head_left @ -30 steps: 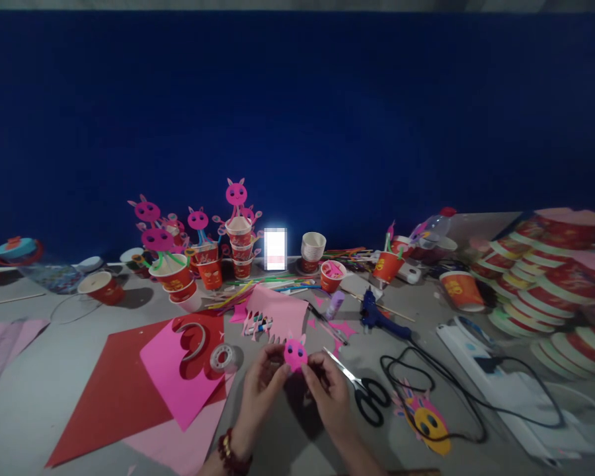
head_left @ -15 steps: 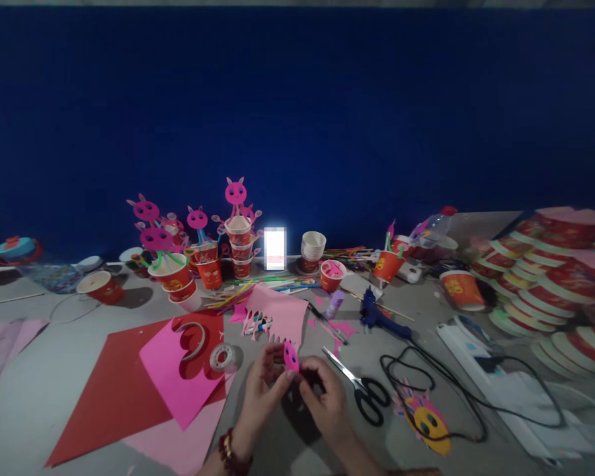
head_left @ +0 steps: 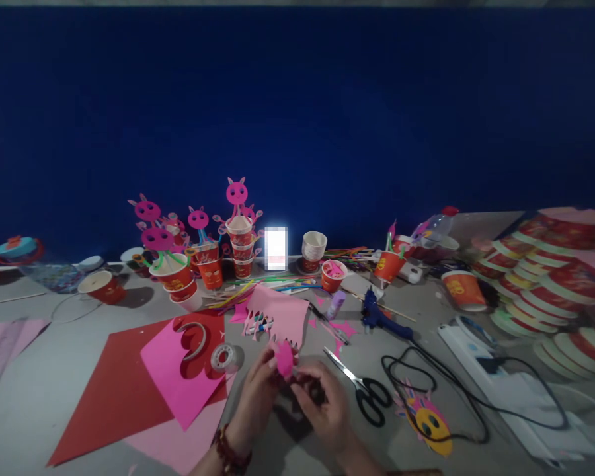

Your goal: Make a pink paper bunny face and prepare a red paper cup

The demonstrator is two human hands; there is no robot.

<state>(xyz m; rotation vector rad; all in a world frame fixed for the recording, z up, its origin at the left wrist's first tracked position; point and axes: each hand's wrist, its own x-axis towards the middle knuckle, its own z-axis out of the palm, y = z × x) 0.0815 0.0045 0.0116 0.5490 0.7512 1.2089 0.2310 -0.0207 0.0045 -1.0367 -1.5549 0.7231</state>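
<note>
Between my hands, low in the centre of the head view, is a small pink paper piece [head_left: 284, 359], its plain side facing me. My left hand [head_left: 258, 387] grips it with fingers closed around its left side. My right hand [head_left: 323, 396] is beside the piece's lower right, thumb and forefinger pinched close together; whatever is between them is too small to make out. Black-handled scissors [head_left: 364, 387] lie just right of my right hand. A light pink sheet with a cut edge [head_left: 285, 314] lies beyond my hands.
Red [head_left: 109, 390] and bright pink paper [head_left: 178, 390] and a tape roll [head_left: 223, 357] lie left. At right are a blue glue gun [head_left: 381, 317], its looping black cable, a white power strip [head_left: 506, 396] and stacked cups [head_left: 550, 291]. Decorated cups [head_left: 171, 274] stand behind.
The pink piece has turned over, from its side with drawn eyes to a plain side, and moved slightly left. My left fingers have wrapped closer around it.
</note>
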